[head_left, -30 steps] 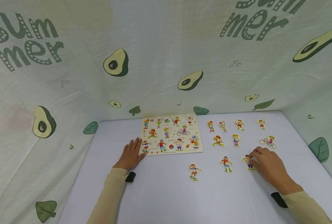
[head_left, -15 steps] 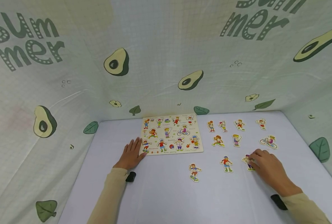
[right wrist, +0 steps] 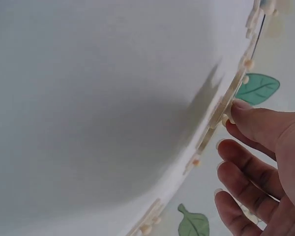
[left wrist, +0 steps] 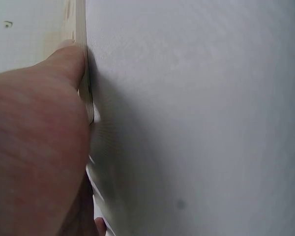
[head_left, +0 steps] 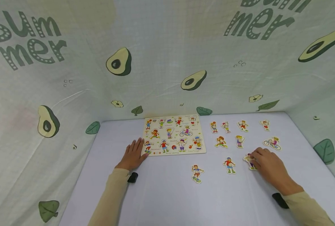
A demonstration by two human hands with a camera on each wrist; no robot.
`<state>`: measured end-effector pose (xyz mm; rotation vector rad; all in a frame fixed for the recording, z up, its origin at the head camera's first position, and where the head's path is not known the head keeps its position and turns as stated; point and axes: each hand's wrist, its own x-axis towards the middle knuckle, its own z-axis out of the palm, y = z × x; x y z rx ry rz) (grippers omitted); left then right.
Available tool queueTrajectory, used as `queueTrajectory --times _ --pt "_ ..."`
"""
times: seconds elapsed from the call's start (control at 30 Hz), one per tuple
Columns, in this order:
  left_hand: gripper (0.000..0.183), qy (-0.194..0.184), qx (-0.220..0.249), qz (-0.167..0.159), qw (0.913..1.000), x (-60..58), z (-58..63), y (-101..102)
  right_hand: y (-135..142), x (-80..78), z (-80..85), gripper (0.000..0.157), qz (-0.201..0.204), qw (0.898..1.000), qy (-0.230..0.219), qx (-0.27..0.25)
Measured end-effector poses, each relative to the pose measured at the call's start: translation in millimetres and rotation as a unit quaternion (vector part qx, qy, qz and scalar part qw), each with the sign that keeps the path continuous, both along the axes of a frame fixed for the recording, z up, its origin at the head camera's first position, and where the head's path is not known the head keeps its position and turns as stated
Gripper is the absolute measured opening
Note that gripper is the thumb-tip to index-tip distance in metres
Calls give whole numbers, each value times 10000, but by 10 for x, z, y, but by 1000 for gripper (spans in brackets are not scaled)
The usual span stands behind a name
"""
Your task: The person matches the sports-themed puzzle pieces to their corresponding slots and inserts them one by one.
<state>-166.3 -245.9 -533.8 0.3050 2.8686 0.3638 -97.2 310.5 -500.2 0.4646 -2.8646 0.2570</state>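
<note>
My left hand (head_left: 131,156) lies flat with straight fingers at the near left corner of a wooden puzzle board (head_left: 173,153) printed with sports figures. In the left wrist view its thumb (left wrist: 66,64) presses the board's side edge (left wrist: 81,24). On the right, my right hand (head_left: 272,168) pinches the small knob (right wrist: 225,119) of a puzzle piece (head_left: 248,161) between thumb and index finger. That piece is a figure in purple and white, partly hidden by the fingers. The other fingers of this hand curl loosely beneath.
Several loose puzzle pieces with knobs lie right of the board, among them a cyclist (head_left: 272,143), a runner (head_left: 221,142) and a roller skater (head_left: 229,165). A skateboarder piece (head_left: 197,173) lies nearer. Printed cloth (head_left: 156,62) hangs behind the white table (head_left: 167,194).
The right hand has closed its fingertips on the knob, and the purple-and-white piece has shifted slightly away from me. The left hand stays on the board.
</note>
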Motion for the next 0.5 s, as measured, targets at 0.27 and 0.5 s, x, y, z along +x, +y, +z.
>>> queueTrajectory --times 0.27,0.5 --pt "81 -127 31 84 9999 20 78 35 -48 -121 121 24 278 9991 316 -100" --pt "81 -126 7 28 9999 31 102 36 -154 -227 220 23 375 9991 204 -77"
